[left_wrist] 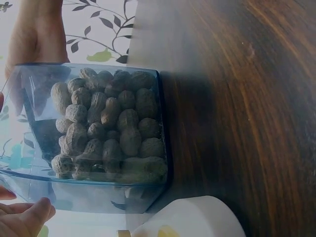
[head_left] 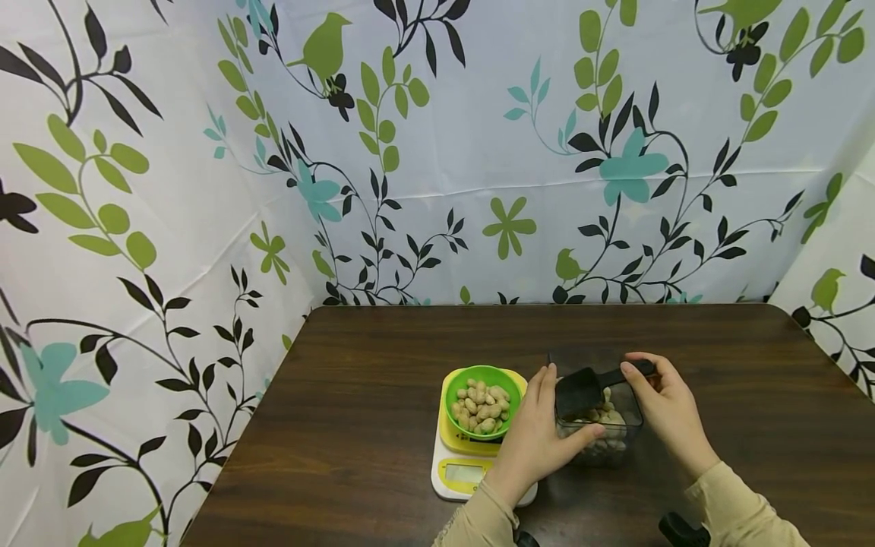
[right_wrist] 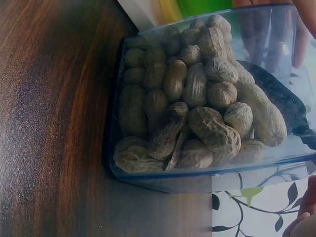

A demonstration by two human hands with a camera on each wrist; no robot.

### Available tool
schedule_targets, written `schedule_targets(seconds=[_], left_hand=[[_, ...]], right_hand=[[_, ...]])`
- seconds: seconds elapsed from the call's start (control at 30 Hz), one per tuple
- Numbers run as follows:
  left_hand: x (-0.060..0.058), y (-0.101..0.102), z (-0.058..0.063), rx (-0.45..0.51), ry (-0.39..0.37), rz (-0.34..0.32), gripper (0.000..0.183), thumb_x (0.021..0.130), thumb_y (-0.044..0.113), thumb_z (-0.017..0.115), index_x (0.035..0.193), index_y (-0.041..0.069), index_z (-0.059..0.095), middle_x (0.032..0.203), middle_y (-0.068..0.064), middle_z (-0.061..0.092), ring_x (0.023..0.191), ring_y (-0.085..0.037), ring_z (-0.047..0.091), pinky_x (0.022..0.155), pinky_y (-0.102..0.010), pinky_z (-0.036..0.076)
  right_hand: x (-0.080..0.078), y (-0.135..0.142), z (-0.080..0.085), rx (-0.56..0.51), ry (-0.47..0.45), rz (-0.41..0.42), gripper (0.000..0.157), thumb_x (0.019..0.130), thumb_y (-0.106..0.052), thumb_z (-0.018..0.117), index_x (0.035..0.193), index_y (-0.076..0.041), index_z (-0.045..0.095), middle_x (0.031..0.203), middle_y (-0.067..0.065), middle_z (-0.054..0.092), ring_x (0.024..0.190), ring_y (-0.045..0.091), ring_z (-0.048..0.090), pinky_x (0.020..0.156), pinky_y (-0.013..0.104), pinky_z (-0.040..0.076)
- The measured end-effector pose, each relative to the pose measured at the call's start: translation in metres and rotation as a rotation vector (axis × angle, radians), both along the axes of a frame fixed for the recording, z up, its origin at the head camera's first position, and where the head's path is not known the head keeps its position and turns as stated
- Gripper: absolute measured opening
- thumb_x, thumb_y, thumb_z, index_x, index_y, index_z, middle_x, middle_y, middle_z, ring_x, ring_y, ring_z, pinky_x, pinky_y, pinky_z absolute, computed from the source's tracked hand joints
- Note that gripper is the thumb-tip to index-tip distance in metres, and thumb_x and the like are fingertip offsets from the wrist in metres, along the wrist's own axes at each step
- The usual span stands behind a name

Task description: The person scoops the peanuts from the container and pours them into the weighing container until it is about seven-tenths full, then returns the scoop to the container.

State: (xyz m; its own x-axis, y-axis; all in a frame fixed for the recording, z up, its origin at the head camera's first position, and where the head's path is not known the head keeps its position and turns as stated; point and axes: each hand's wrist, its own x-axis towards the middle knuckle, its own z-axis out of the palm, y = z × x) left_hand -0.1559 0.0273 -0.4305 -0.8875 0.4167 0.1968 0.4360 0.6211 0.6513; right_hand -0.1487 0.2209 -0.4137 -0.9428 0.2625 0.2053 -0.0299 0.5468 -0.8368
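A clear plastic container (head_left: 618, 434) of unshelled peanuts (left_wrist: 111, 111) stands on the table. My left hand (head_left: 536, 437) holds its near left corner, fingers along the left wall and thumb at the front rim. Between the thumb and fingers of my right hand (head_left: 666, 406) is the handle of a black scoop (head_left: 577, 393). The scoop's blade lies over the peanuts inside the container, pointing left. In the right wrist view the dark blade (right_wrist: 276, 94) shows through the wall beside the peanuts.
Left of the container, a yellow and white kitchen scale (head_left: 444, 456) carries a green bowl (head_left: 484, 371) of peanuts. My left forearm passes in front of the scale's lower right corner. Dark objects (head_left: 683, 529) lie near the front edge. Patterned cloth (head_left: 437, 152) hangs behind the brown table (head_left: 355, 425).
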Motion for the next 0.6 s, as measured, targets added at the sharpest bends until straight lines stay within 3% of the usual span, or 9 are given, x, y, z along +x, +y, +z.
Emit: schedule_targets(seconds=[0.2, 0.43, 0.6], left_hand=[[0.001, -0.001, 0.0, 0.01, -0.009, -0.005, 0.089, 0.085, 0.06, 0.056, 0.151, 0.017, 0.014, 0.154, -0.01, 0.023, 0.134, -0.027, 0.04, 0.1, -0.044, 0.044], [0.002, -0.008, 0.011, 0.02, -0.004, 0.001, 0.089, 0.084, 0.063, 0.053, 0.151, 0.022, 0.01, 0.156, -0.004, 0.018, 0.136, -0.027, 0.038, 0.1, -0.045, 0.045], [0.001, -0.016, 0.023, -0.027, 0.087, 0.028, 0.088, 0.085, 0.068, 0.046, 0.151, 0.025, 0.008, 0.156, -0.003, 0.018, 0.137, -0.026, 0.035, 0.1, -0.045, 0.045]], right_hand=[[0.0, 0.001, 0.001, -0.03, -0.024, 0.011, 0.051, 0.097, -0.041, 0.046, 0.134, -0.006, 0.044, 0.082, -0.001, 0.046, 0.066, 0.009, 0.041, 0.054, 0.026, 0.034], [0.002, 0.006, 0.01, -0.022, 0.036, -0.032, 0.052, 0.096, -0.038, 0.049, 0.134, -0.003, 0.043, 0.106, -0.01, 0.043, 0.077, 0.001, 0.038, 0.06, 0.02, 0.035], [0.003, 0.008, 0.026, 0.106, 0.166, -0.073, 0.046, 0.095, -0.03, 0.054, 0.131, -0.003, 0.048, 0.121, 0.012, 0.044, 0.085, -0.006, 0.036, 0.064, 0.02, 0.033]])
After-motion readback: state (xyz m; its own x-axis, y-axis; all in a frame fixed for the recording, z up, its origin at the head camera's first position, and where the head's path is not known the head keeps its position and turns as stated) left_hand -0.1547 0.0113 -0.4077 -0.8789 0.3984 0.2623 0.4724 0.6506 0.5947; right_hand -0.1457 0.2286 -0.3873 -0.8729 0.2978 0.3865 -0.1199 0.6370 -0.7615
